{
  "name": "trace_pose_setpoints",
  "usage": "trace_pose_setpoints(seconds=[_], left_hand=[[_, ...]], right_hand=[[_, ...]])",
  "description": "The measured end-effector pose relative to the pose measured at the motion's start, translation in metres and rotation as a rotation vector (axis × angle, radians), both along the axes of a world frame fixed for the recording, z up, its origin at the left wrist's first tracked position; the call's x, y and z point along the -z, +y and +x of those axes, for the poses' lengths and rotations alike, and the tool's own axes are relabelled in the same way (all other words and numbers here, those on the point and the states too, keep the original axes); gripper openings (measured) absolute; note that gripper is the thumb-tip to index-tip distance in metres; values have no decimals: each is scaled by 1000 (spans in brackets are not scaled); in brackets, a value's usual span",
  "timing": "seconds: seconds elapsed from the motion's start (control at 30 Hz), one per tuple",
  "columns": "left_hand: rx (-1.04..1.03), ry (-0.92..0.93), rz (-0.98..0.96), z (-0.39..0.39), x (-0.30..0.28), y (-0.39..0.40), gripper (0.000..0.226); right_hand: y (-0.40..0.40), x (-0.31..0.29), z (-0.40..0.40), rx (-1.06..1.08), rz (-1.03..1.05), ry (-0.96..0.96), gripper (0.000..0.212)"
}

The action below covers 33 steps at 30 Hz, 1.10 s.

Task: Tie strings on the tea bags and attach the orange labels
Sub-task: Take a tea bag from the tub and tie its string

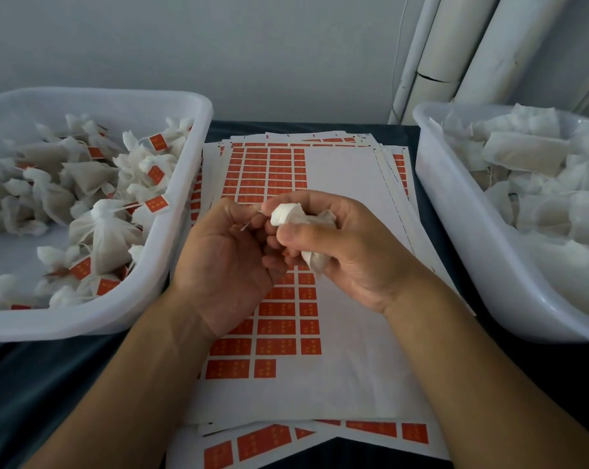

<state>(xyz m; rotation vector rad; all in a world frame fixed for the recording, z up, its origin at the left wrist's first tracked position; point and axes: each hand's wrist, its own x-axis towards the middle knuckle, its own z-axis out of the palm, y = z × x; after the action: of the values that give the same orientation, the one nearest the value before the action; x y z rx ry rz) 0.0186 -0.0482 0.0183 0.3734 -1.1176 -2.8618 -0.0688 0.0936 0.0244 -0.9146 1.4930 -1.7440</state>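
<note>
A white tea bag (291,214) is bunched in my right hand (333,252), whose fingers and thumb curl around it above the label sheets. My left hand (225,262) pinches the thin white string (247,225) that runs from the bag's gathered top. The two hands touch at the fingertips. Beneath them lies the top sheet of orange labels (276,309), with part of its rows peeled away. The lower half of the tea bag is hidden in my right palm.
A white tub (191,184) at the left holds several tied tea bags with orange labels. A second white tub (455,211) at the right holds untied white bags. More label sheets (262,441) lie stacked on the dark tablecloth (49,394). White pipes (455,55) stand behind.
</note>
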Motion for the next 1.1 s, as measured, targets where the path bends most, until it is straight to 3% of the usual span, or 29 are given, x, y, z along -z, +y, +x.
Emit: trace_pose_setpoints(seconds=[0.43, 0.57, 0.8, 0.93, 1.1], left_hand=[[-118, 76, 37, 2, -2, -1, 2], [-67, 60, 40, 4, -1, 2, 7], [-20, 245, 244, 8, -11, 4, 5], [-56, 271, 305, 10, -14, 4, 5], [-53, 273, 322, 10, -14, 4, 8]], right_hand=[[9, -8, -6, -5, -59, 113, 17], [6, -7, -4, -13, -103, 60, 32], [4, -3, -6, -60, -127, 85, 46], [5, -8, -4, -39, -99, 177, 44], [7, -10, -3, -68, -106, 147, 36]])
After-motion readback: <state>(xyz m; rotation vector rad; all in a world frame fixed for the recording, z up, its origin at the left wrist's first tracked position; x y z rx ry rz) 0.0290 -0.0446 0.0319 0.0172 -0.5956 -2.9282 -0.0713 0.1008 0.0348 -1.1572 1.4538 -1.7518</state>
